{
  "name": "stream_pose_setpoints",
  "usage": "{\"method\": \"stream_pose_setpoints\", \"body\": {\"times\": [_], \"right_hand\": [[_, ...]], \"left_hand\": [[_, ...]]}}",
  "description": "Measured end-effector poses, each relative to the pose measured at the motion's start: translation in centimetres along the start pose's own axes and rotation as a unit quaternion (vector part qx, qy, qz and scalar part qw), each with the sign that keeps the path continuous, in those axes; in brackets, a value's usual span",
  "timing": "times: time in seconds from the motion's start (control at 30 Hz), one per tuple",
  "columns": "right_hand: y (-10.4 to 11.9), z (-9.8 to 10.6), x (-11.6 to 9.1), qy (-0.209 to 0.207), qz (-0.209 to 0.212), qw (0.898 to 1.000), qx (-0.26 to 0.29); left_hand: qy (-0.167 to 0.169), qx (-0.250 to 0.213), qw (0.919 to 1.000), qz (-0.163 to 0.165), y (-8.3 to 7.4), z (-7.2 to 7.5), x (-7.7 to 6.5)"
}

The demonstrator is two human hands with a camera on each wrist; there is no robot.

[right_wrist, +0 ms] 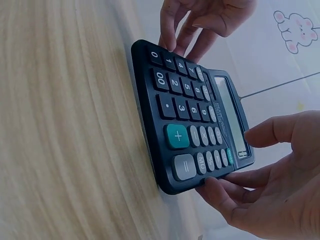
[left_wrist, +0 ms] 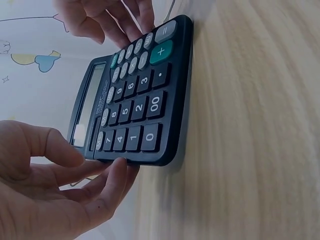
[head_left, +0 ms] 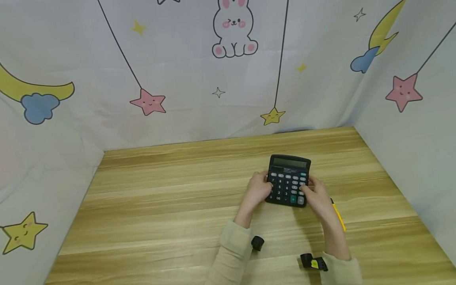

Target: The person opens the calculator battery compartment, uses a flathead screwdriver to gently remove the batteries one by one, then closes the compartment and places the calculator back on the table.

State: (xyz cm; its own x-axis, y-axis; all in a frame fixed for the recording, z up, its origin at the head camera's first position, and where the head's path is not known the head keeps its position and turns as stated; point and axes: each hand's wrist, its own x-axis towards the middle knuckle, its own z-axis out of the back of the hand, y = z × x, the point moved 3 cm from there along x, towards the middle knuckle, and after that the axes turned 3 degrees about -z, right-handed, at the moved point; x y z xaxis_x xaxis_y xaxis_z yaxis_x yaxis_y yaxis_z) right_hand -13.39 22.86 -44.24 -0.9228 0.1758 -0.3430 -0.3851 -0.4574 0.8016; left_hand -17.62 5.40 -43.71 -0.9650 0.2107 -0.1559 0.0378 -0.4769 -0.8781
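A black desk calculator with grey, black and green keys is held up at the right of the table's middle, its display end away from the person. The left hand grips its left edge, and the right hand grips the opposite edge. Seen from the left wrist, the fingers of the left hand reach along and under the edge by the 7-4-1-0 keys. In the right wrist view, the thumb of the right hand is over the display end, with fingertips at the side edge. The calculator appears tilted; some fingers are hidden beneath it.
A thin yellow object with a dark end lies on the wood-grain table, partly hidden by the right forearm. Black wrist-worn devices sit beside both cuffs. A white printed cloth stands behind the table and at both sides.
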Motion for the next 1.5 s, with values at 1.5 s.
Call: {"method": "stream_pose_setpoints", "body": {"times": [1.5], "right_hand": [[0.9, 1.0, -1.0, 0.01, 0.029, 0.998, 0.053]], "left_hand": [[-0.046, -0.017, 0.9983, -0.031, -0.6, -0.2, -0.7]]}}
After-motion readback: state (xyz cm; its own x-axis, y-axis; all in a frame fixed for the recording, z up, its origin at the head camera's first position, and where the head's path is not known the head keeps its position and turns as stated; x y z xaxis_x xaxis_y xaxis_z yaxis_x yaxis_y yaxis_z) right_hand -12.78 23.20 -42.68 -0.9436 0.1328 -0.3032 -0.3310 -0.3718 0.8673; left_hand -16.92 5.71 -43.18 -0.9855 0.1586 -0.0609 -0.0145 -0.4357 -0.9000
